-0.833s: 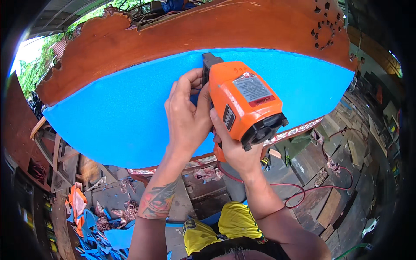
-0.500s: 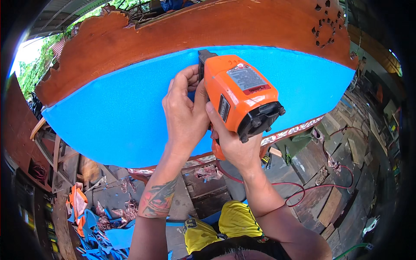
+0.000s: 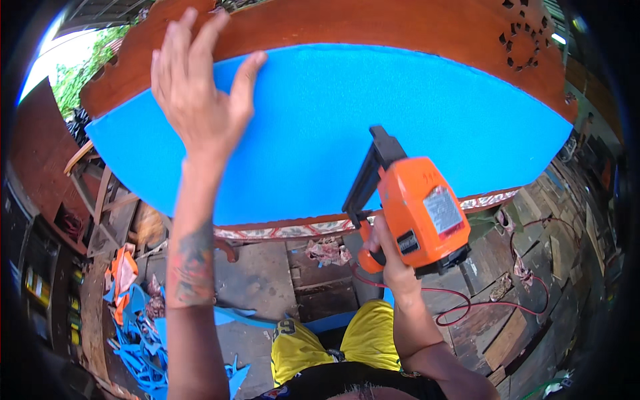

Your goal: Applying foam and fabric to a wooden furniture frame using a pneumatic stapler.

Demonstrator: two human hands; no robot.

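A blue foam sheet (image 3: 333,153) covers the front of a carved brown wooden backrest (image 3: 373,25), its curved upper edge following the wood. My left hand (image 3: 200,87) is open with fingers spread, over the upper left part of the foam and the wood above it; whether it touches them I cannot tell. My right hand (image 3: 393,260) grips the handle of an orange and black pneumatic nail gun (image 3: 427,207). The gun's black nose stands in front of the foam's lower middle, pointing up and away from me.
A red air hose (image 3: 460,313) loops over the worn plank floor (image 3: 253,273) on the right. Blue foam scraps (image 3: 140,347) and orange cloth scraps (image 3: 121,275) lie in a heap at lower left. Beside the foam's left end stands a wooden frame (image 3: 100,193).
My left hand has left the gun's nose and moved up and left, its fingers opening. The nail gun has come back from the foam's upper edge, down and right, in my right hand.
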